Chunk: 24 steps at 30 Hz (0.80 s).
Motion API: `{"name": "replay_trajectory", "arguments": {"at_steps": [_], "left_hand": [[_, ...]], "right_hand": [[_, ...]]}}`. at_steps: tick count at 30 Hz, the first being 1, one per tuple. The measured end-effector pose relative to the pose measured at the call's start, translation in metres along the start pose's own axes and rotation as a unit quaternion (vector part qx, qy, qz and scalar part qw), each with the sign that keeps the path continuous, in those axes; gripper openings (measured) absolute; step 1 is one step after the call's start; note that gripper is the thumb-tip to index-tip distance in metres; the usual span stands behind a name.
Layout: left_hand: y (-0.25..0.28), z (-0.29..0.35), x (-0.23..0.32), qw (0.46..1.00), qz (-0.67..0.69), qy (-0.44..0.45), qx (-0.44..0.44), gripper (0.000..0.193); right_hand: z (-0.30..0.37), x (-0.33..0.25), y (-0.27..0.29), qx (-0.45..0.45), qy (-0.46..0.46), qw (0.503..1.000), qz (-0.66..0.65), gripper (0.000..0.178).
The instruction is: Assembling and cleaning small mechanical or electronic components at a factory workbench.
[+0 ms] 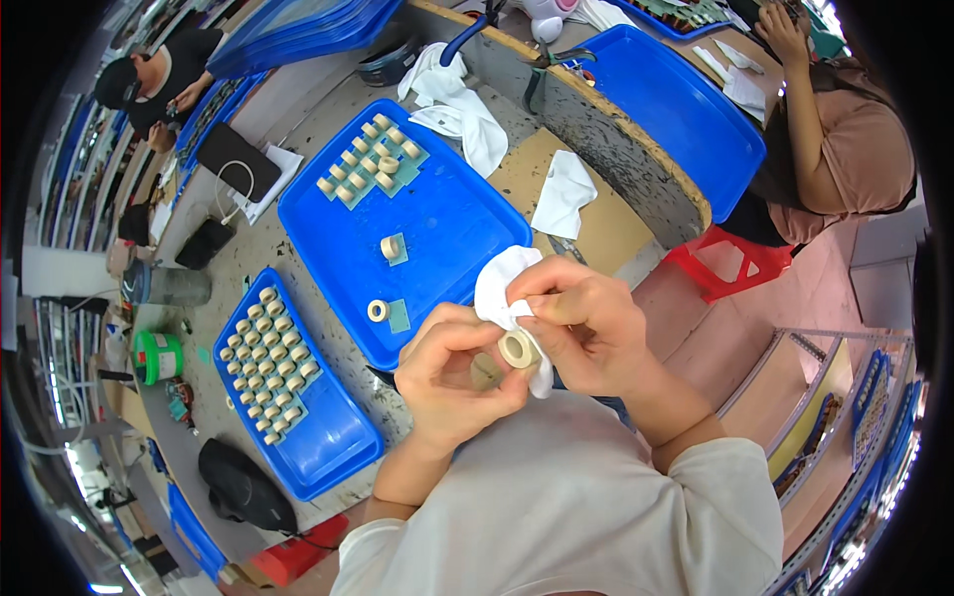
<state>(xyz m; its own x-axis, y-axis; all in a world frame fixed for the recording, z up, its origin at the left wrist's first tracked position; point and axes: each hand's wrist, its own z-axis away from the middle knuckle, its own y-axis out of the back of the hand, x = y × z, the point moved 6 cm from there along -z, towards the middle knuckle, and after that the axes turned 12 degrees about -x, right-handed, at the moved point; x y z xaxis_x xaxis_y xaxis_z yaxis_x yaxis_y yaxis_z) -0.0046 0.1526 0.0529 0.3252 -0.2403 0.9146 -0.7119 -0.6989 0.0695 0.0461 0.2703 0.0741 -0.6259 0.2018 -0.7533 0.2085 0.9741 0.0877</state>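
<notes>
My left hand [455, 375] pinches a small cream ring-shaped part [516, 349] with a green square piece [485, 371] behind it. My right hand [586, 328] grips a white cloth [502, 285] and presses it against that ring. Both hands hover just over the near edge of a large blue tray [447, 214]. On that tray lie two more cream rings on green squares [392, 247], plus a cluster of several rings [369, 161] at its far end.
A smaller blue tray [333, 437] at my left holds rows of cream rings. White cloths [562, 194] lie on the bench. A green tape roll [157, 356], a black phone [237, 161] and a black object [243, 487] sit left. Two other people work beyond, at top left and top right.
</notes>
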Motion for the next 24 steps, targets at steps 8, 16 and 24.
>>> {"name": "replay_trajectory", "arguments": {"at_steps": [8,16,24], "left_hand": [[-0.011,-0.002,-0.003,0.988,0.152,0.012,-0.019,0.035],[-0.023,0.004,-0.018,0.862,0.486,0.133,-0.055,0.037],[-0.023,0.009,-0.023,0.774,0.598,0.208,0.001,0.046]], "right_hand": [[0.001,0.009,0.006,-0.086,-0.035,0.993,-0.068,0.014],[0.006,0.029,0.022,0.055,-0.11,0.936,-0.33,0.013],[-0.019,-0.02,0.008,-0.065,0.088,0.994,0.027,0.017]]}}
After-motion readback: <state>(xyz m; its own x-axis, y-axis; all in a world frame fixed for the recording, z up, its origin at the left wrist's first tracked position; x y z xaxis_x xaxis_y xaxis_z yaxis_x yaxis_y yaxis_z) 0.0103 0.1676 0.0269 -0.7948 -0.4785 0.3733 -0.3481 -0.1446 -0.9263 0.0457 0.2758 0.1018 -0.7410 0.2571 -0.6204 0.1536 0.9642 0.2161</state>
